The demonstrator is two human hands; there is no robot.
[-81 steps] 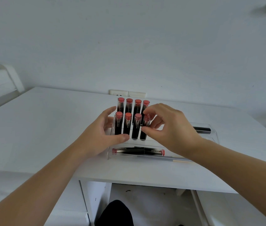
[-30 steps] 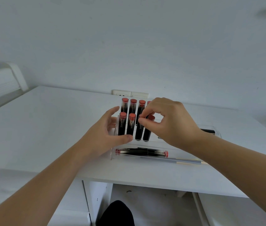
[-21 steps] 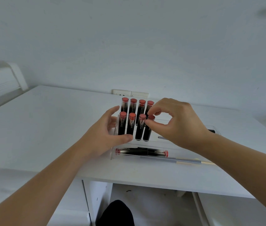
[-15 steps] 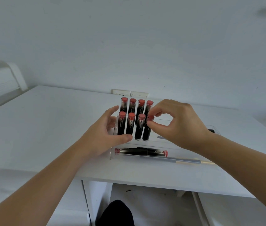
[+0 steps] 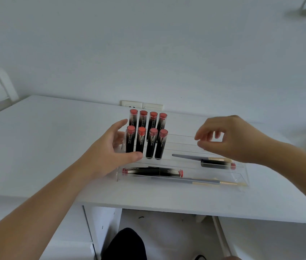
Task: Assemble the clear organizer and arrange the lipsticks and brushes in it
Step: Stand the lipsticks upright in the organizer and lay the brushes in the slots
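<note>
Desk [image 5: 35, 147]: organizer [image 5: 242, 177] near its near edge, centre. Eight lipsticks [image 5: 149, 136] upright in two rows of four, organizer's far left. Two lipsticks [image 5: 152, 171] lying end to end in the near tray, brush [image 5: 201, 182] just nearer, to the right. Middle tier, right: another brush [image 5: 187, 157], one lipstick [image 5: 216, 164]. Wall socket [image 5: 141, 105] behind.

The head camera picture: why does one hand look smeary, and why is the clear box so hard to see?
In the head view the right hand is motion-blurred, its fingertips smeared, while the left hand looks sharper. The clear organizer shows mostly as faint edges and pale reflections against the white desk. The upright lipsticks are slightly soft, and the light is dim and even, with weak shadows.
</note>
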